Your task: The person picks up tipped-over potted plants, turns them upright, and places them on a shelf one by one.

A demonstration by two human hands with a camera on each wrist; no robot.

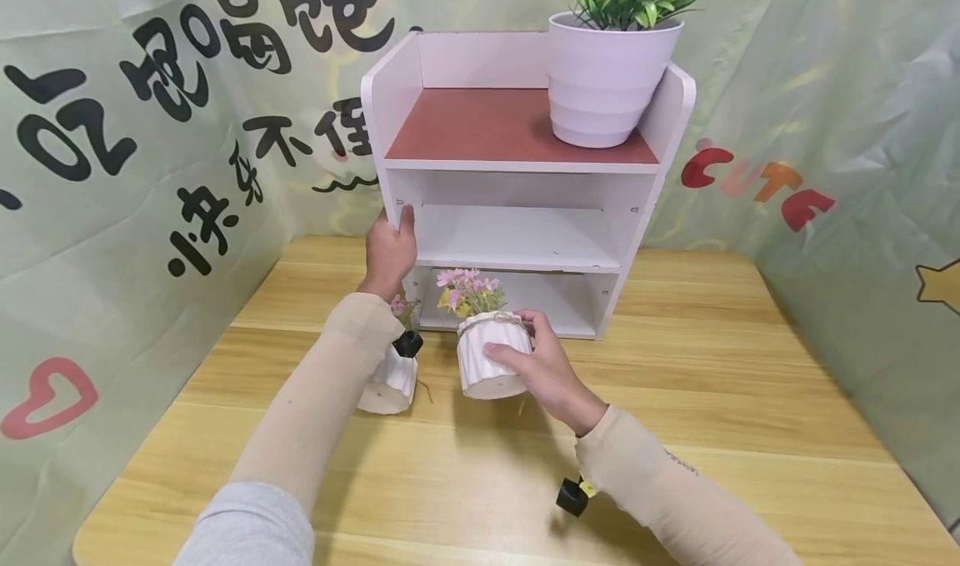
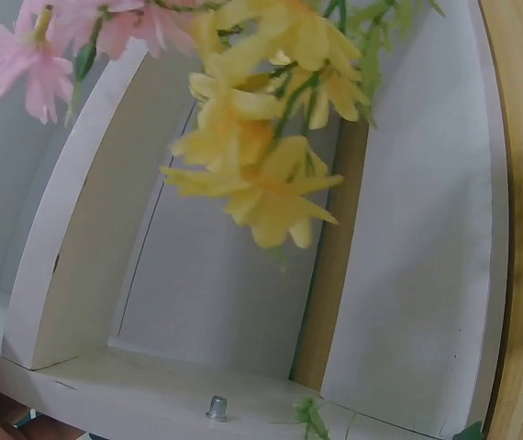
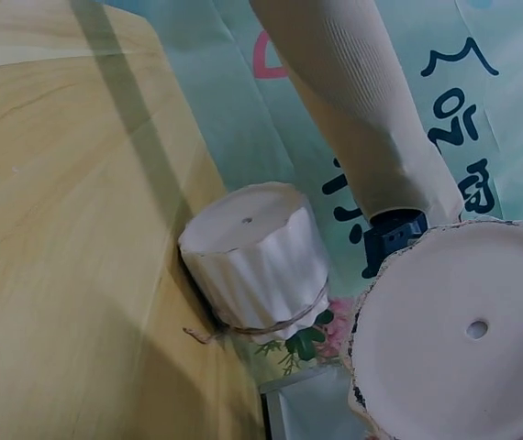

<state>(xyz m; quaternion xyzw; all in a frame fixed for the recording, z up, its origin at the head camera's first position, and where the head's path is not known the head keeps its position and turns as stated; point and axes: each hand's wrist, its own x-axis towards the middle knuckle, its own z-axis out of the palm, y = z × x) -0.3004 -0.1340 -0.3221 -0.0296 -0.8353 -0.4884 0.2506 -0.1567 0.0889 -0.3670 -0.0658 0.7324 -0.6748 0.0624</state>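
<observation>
Pinching the flower pot (image 1: 487, 362), your right hand (image 1: 553, 374) holds it tilted above the table (image 1: 735, 383), before the white shelf (image 1: 513, 234), whose left side your left hand (image 1: 389, 253) grips; a second pot (image 1: 392, 381) shows partly behind your left sleeve (image 1: 318, 395)

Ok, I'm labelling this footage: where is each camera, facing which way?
Head: on the head, facing forward and down at the shelf; left hand, right hand show.
Left wrist: worn there, facing into the shelf; no hand clear.
Right wrist: worn there, facing the held pot and another pot; left sleeve shows.
Head and right wrist share both pots.
</observation>
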